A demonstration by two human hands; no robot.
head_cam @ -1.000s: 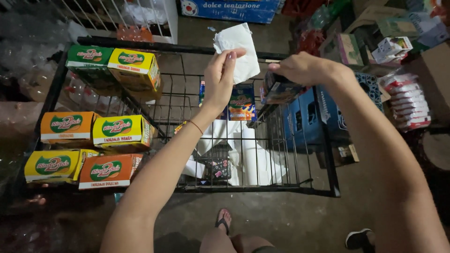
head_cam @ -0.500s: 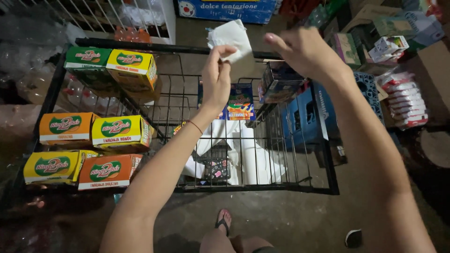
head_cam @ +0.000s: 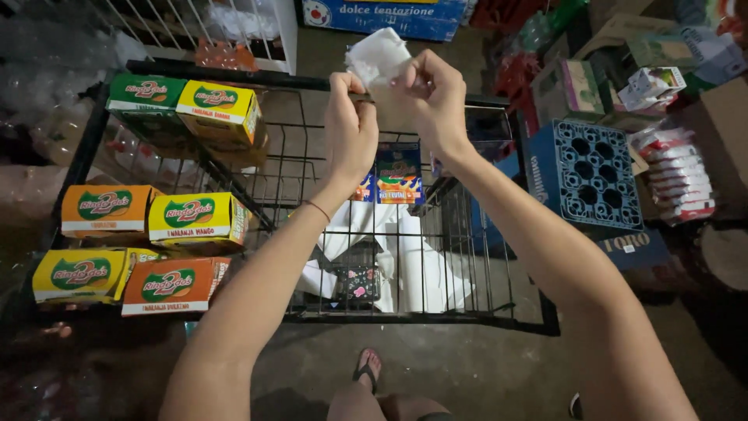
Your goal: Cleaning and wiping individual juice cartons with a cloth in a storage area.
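Note:
A crumpled white piece of paper [head_cam: 379,58] is held up over a black wire rack [head_cam: 499,312]. My left hand [head_cam: 349,129] grips its lower left edge, and my right hand [head_cam: 434,97] pinches its right side. A thin bracelet circles my left wrist. Both hands are close together above the rack's top shelf. Below them, white paper sheets [head_cam: 413,265] and a small dark patterned pouch [head_cam: 357,283] lie on the rack's lower shelf.
Green, yellow and orange cartons [head_cam: 187,109] sit in tiers on the rack's left side. Colourful packets [head_cam: 397,183] stand at its back. A blue plastic crate [head_cam: 592,175] stands to the right, with boxes and stacked goods [head_cam: 674,171] beyond. My sandalled foot [head_cam: 366,368] is on the concrete floor.
My right hand has come left from the rack's edge and taken hold of the paper alongside my left hand. The paper is now more bunched.

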